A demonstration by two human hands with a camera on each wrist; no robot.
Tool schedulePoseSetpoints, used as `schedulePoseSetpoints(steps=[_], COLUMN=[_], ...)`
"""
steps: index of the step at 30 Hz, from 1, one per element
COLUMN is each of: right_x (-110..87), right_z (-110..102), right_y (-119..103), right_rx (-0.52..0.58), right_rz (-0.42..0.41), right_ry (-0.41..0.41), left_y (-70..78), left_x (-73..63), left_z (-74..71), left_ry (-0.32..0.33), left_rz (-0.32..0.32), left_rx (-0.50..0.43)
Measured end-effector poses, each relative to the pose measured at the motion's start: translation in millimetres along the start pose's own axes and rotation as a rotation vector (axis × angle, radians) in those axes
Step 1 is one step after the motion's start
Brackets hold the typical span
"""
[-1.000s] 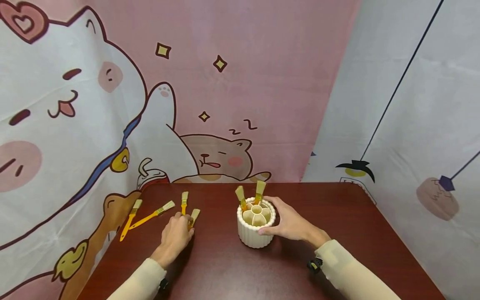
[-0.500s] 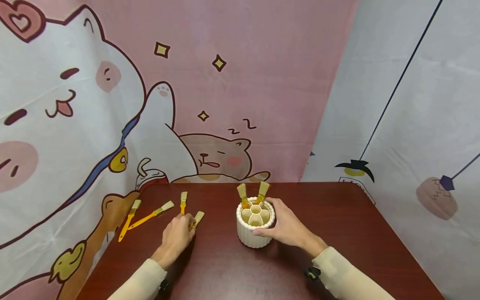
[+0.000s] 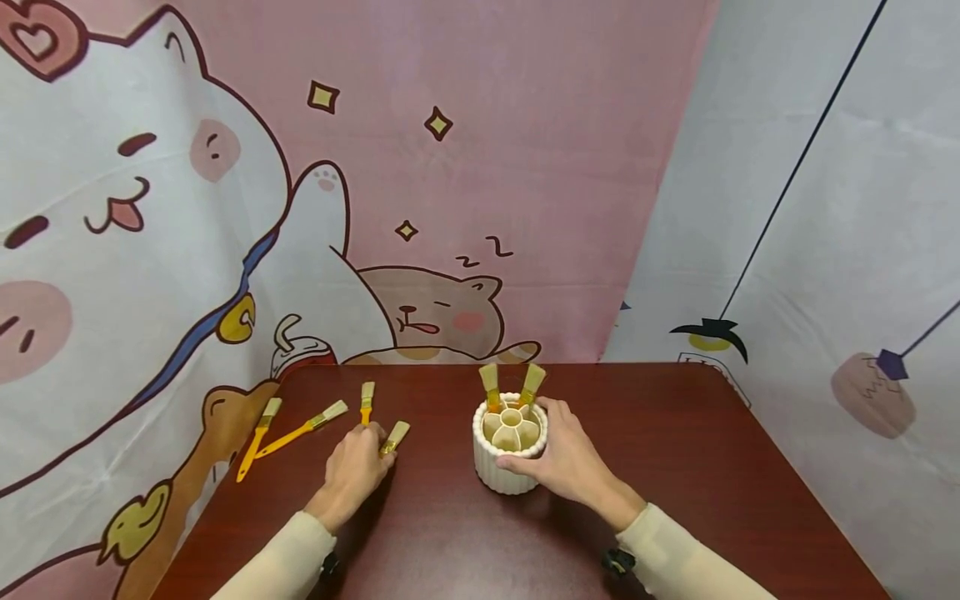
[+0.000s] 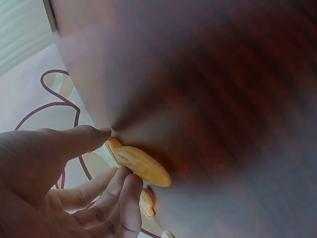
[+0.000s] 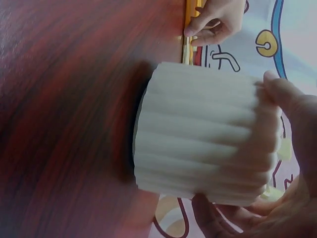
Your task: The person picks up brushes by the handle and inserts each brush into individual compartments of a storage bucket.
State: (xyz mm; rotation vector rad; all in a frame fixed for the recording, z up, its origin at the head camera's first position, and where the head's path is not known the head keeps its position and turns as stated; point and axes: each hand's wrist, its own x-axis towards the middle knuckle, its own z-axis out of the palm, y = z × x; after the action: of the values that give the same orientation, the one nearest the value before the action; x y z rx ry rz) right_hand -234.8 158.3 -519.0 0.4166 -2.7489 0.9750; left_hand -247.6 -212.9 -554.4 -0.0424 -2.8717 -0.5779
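In the head view my left hand (image 3: 352,471) is at a paintbrush (image 3: 395,437) on the left of the table, its pale bristles pointing away. The left wrist view shows the brush's yellow handle (image 4: 143,164) between thumb and fingertips. My right hand (image 3: 577,462) grips a white ribbed brush holder (image 3: 487,468), thumb at the near rim and fingers round the far side. A flower-shaped divider parts the holder's inside. Two paintbrushes stand in its back compartments bristles up, a left one (image 3: 490,385) and a right one (image 3: 532,385).
Beyond my left hand lies another yellow-handled paintbrush (image 3: 367,402). Farther left are a slanted paintbrush (image 3: 306,430) and one by the table's left edge (image 3: 258,442). A cartoon-printed cloth (image 3: 540,183) hangs behind the dark red table (image 3: 675,433).
The holder has turned under my right hand, so its two brushes have shifted right; the right thumb has slid left along the rim. The brush at my left hand has swung slightly rightward.
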Motion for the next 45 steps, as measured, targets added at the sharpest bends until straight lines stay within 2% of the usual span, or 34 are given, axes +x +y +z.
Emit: schedulePoseSetpoints(steps=[6, 14, 25, 30, 36, 41, 45], right_x=[-2.5, -3.5, -0.9, 6.6, 21.1, 29.9, 35.2], right_z=[0.9, 0.7, -11.8, -23.6, -34.8, -36.3, -33.3], right_y=[-5.5, -5.1, 7.7, 20.3, 41.8, 51.3, 54.4], right_rx=[-0.02, -0.046, -0.016, 0.077, 0.203, 0.275, 0.328], right_rz=[0.022, 0.015, 0.035, 0.009, -0.043, -0.082, -0.093], right_ry=[0.007, 0.022, -0.032, -0.108, -0.255, -0.353, -0.386], left_y=[0.2, 0.5, 2.3, 2.1, 3.9, 5.3, 5.1], left_x=[0.9, 2.4, 4.6, 5.6, 4.4, 3.9, 4.7], left_z=[0.0, 0.7, -1.4, 0.9, 0.7, 0.5, 1.5], left_ry=[-0.026, -0.032, -0.048, -0.058, -0.065, -0.068, -0.062], left_rz=[-0.025, -0.027, -0.036, -0.042, -0.047, -0.057, -0.059], left_rx=[0.011, 0.009, 0.009, 0.003, -0.006, -0.005, -0.005])
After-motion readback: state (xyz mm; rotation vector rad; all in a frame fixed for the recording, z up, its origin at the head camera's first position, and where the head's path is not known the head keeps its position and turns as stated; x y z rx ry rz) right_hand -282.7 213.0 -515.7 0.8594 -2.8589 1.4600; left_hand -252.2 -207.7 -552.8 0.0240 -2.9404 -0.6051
